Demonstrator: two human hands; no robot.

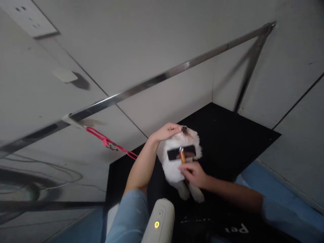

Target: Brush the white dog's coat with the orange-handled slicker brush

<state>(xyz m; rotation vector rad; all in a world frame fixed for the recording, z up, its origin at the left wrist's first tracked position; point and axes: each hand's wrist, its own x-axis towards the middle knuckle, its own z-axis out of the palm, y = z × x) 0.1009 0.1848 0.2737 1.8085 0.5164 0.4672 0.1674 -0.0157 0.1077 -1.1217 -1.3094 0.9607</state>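
A small white fluffy dog (172,170) is on the black tabletop (215,135), its two pale paws pointing towards me. My left hand (167,131) is closed against the top of its fur, beside a small dark brown patch. The fingertips are partly hidden in the coat. In my right hand (194,173) is a pet slicker brush (174,154) with an orange handle and a wide dark head. The brush head lies against the dog's fur and looks slightly blurred.
A metal rail (144,84) runs above the table along the pale wall. A red leash (101,136) with a metal clip hangs from it. Close to me stands a white rounded device (160,219) with a yellow light. A ribbed hose (17,189) is at left, a wall socket (29,17) at upper left.
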